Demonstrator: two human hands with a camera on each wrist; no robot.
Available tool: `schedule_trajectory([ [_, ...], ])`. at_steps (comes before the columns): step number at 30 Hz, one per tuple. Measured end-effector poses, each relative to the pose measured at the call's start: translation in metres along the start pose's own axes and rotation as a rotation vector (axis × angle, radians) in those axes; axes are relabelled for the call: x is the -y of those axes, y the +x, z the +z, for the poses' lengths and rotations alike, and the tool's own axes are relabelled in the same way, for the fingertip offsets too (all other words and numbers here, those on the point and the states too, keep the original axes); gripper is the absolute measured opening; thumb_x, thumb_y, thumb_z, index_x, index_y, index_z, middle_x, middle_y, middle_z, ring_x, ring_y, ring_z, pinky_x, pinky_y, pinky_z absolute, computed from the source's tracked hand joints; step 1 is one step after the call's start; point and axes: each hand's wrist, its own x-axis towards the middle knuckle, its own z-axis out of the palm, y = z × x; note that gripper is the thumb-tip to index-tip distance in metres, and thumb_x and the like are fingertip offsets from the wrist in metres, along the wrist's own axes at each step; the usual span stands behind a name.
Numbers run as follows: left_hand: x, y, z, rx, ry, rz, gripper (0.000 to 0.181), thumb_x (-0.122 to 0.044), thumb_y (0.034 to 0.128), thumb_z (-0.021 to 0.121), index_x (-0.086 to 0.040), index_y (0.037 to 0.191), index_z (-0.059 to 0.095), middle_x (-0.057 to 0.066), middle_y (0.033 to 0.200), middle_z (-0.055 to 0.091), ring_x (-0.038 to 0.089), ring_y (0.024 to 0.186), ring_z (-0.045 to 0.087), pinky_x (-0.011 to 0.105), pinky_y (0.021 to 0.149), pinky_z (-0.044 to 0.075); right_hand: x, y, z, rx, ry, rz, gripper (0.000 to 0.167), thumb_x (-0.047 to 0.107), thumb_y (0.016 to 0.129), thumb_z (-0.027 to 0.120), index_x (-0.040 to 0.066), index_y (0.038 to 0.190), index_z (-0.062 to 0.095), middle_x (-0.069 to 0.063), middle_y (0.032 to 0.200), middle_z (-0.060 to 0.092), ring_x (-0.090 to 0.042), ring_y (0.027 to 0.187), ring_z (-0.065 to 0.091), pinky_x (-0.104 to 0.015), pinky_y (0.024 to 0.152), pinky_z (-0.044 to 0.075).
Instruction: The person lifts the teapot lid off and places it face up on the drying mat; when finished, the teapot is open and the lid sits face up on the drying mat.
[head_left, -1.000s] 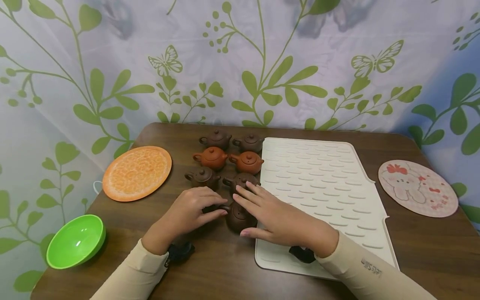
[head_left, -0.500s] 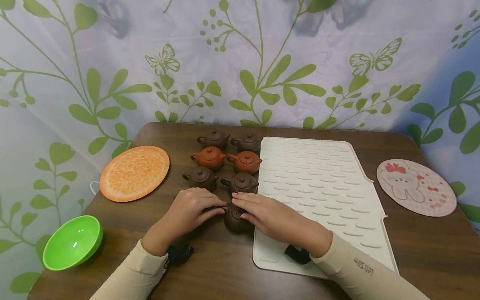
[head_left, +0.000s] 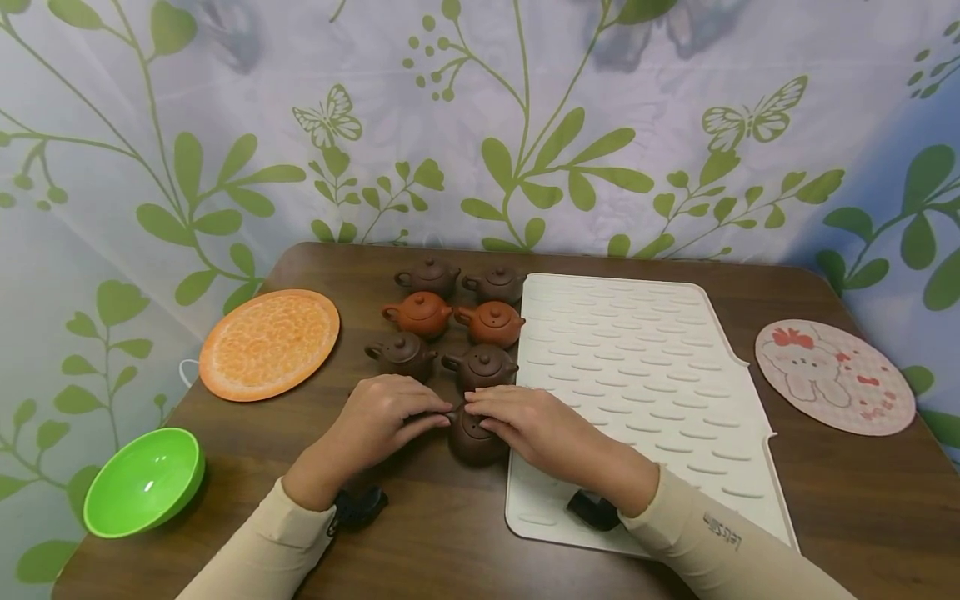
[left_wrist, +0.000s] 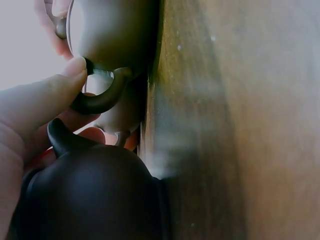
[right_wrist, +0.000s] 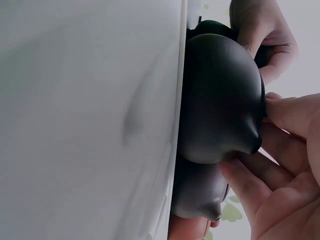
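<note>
A dark brown clay teapot (head_left: pixel 476 446) stands nearest the front, beside the white mat. My left hand (head_left: pixel 378 421) pinches its looped handle (left_wrist: pixel 107 97) between thumb and fingers, as the left wrist view shows. From the right, my right hand (head_left: pixel 543 429) grips the same teapot at its top and spout side; in the right wrist view the thumb is at the lid and a finger lies by the spout. Another dark teapot (left_wrist: pixel 95 195) sits beneath my left hand, hidden in the head view. Behind stand more dark teapots (head_left: pixel 483 367) and two orange-red teapots (head_left: pixel 492 323), in two columns.
The white ridged mat (head_left: pixel 630 400) lies right of the teapots, its left edge close to them. A green bowl (head_left: pixel 146 483) stands at the front left, an orange-slice round mat (head_left: pixel 270 344) behind it. A pink rabbit-print round mat (head_left: pixel 836 377) lies far right.
My right hand has come down from above the front teapot, its spread fingers closing together onto it. My left hand stays at the handle. The teapots keep their places.
</note>
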Motion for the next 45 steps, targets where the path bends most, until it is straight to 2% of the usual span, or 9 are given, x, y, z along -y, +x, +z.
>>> schedule_trajectory([
  [6, -0.002, 0.001, -0.001, -0.006, 0.007, -0.009, 0.015, -0.019, 0.0875, 0.088, -0.014, 0.101, 0.085, -0.007, 0.096, 0.077, 0.010, 0.085, 0.072, 0.035, 0.074, 0.059, 0.001, 0.002, 0.000, -0.062, 0.034, 0.001, 0.025, 0.002, 0.099, 0.074, 0.000, 0.123, 0.075, -0.014, 0.132, 0.070, -0.024, 0.125, 0.065, -0.041, 0.105, 0.050],
  [21, -0.003, 0.000, -0.001, 0.002, 0.030, -0.026, 0.015, -0.021, 0.0875, 0.089, -0.015, 0.101, 0.085, -0.008, 0.096, 0.077, 0.011, 0.084, 0.071, 0.035, 0.073, 0.059, 0.004, 0.002, 0.000, -0.109, 0.024, -0.029, 0.023, 0.004, 0.099, 0.074, 0.003, 0.121, 0.076, -0.009, 0.131, 0.070, -0.018, 0.125, 0.064, -0.034, 0.107, 0.048],
  [36, -0.002, -0.001, 0.002, 0.002, 0.028, -0.026, 0.015, -0.021, 0.0879, 0.089, -0.015, 0.101, 0.085, -0.008, 0.097, 0.076, 0.010, 0.085, 0.071, 0.036, 0.075, 0.059, 0.008, 0.002, -0.005, -0.172, 0.018, -0.066, 0.022, 0.007, 0.096, 0.079, 0.006, 0.118, 0.076, -0.006, 0.124, 0.072, -0.018, 0.117, 0.067, -0.034, 0.098, 0.053],
  [45, -0.002, -0.001, 0.002, -0.002, 0.036, -0.025, 0.014, -0.021, 0.0883, 0.088, -0.016, 0.101, 0.085, -0.008, 0.096, 0.076, 0.010, 0.085, 0.071, 0.036, 0.074, 0.059, 0.009, 0.002, -0.014, -0.211, 0.107, -0.058, 0.020, 0.003, 0.094, 0.080, 0.007, 0.113, 0.077, -0.006, 0.123, 0.072, -0.018, 0.114, 0.068, -0.033, 0.093, 0.055],
])
